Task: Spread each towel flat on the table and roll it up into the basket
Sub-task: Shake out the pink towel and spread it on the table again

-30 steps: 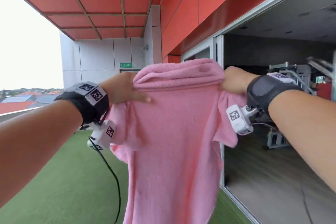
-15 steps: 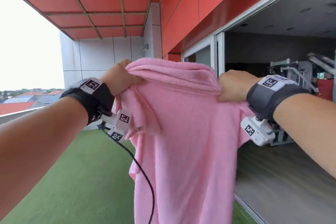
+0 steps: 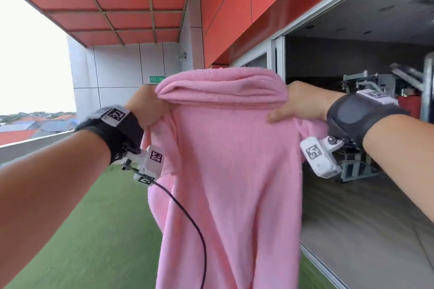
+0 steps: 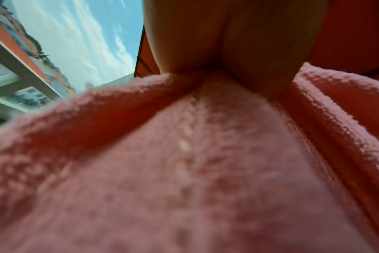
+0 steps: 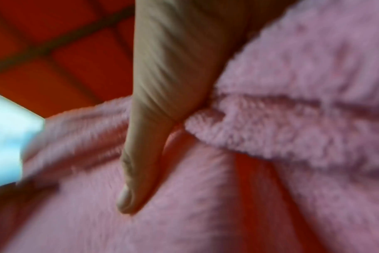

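Note:
A pink towel (image 3: 230, 171) hangs in the air in front of me, its top edge folded over into a thick roll between my hands. My left hand (image 3: 146, 110) grips the top left part of the towel. My right hand (image 3: 303, 104) grips the top right part, thumb laid across the near face. Up close, the left wrist view shows fingers of the left hand (image 4: 216, 39) sunk into the pink towel (image 4: 184, 162). The right wrist view shows the thumb of my right hand (image 5: 160, 102) pressed on the pink towel (image 5: 292, 85). Neither table nor basket is in view.
Green artificial turf (image 3: 94, 230) covers the balcony floor on the left, bounded by a low parapet (image 3: 35, 148). On the right a sliding door frame (image 3: 279, 58) opens onto a dim room with metal equipment (image 3: 366, 84). A black cable (image 3: 190, 223) hangs from my left wrist.
Both hands have shifted their hold along the towel's top edge and spread a little apart. The right thumb now lies across the front. The folded top has risen.

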The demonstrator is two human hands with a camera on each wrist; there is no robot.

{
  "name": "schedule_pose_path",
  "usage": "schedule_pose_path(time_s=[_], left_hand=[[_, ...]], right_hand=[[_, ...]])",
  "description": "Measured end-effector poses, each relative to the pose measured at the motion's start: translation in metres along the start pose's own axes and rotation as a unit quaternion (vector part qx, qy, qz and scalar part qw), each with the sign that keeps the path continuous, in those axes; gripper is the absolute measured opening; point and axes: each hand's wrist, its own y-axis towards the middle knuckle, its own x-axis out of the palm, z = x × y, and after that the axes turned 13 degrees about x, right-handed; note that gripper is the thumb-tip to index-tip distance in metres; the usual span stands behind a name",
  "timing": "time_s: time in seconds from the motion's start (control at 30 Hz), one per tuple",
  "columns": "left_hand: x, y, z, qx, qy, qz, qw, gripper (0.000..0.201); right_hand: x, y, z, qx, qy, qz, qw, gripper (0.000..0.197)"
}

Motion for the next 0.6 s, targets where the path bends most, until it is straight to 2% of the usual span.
schedule_pose_path(time_s=[0.03, 0.07, 0.1, 0.13, 0.17, 0.23, 0.3, 0.37, 0.43, 0.5, 0.53, 0.57, 0.6], left_hand=[[0.0, -0.001, 0.002, 0.023, -0.043, 0.003, 0.999, 0.016], [0.0, -0.003, 0.007, 0.06, -0.055, -0.005, 0.997, 0.02], [0.002, -0.003, 0.012, 0.101, -0.053, -0.018, 0.993, 0.023], [0.003, -0.006, 0.018, 0.126, -0.047, -0.037, 0.99, 0.022], [0.002, -0.01, 0.026, 0.132, -0.06, -0.065, 0.987, 0.019], [0.004, -0.014, 0.028, 0.15, 0.002, -0.139, 0.979, 0.03], [0.012, -0.016, 0.028, 0.16, 0.176, -0.201, 0.95, 0.027], [0.017, -0.014, 0.029, 0.162, 0.296, -0.183, 0.923, 0.02], [0.019, -0.006, 0.03, 0.152, 0.338, -0.151, 0.916, 0.017], [0.015, 0.001, 0.029, 0.166, 0.381, -0.167, 0.894, 0.013], [0.009, 0.001, 0.029, 0.157, 0.371, -0.167, 0.9, 0.011], [0.008, 0.006, 0.026, 0.171, 0.392, -0.182, 0.886, 0.01], [0.004, 0.004, 0.031, 0.187, 0.412, -0.201, 0.869, 0.013]], right_hand=[[0.0, -0.002, 0.002, -0.001, -0.146, 0.001, 0.989, 0.035], [0.003, -0.001, 0.005, 0.002, -0.282, 0.019, 0.959, 0.041], [0.005, 0.001, 0.009, 0.008, -0.372, 0.052, 0.927, 0.042], [0.006, 0.003, 0.014, 0.017, -0.411, 0.089, 0.907, 0.037], [0.005, 0.005, 0.019, 0.027, -0.408, 0.117, 0.905, 0.028], [-0.002, 0.008, 0.028, 0.056, -0.326, 0.135, 0.934, 0.018], [-0.006, 0.012, 0.032, 0.074, -0.193, 0.127, 0.97, 0.015], [-0.001, 0.014, 0.027, 0.061, -0.02, 0.118, 0.991, 0.009], [0.005, 0.011, 0.019, 0.059, 0.134, 0.1, 0.984, 0.013], [0.005, 0.008, 0.016, 0.062, 0.185, 0.077, 0.978, 0.012], [0.004, 0.007, 0.015, 0.057, 0.177, 0.067, 0.98, 0.009], [0.002, 0.006, 0.015, 0.05, 0.16, 0.051, 0.985, 0.012], [0.0, 0.004, 0.017, 0.042, 0.144, 0.022, 0.988, 0.027]])
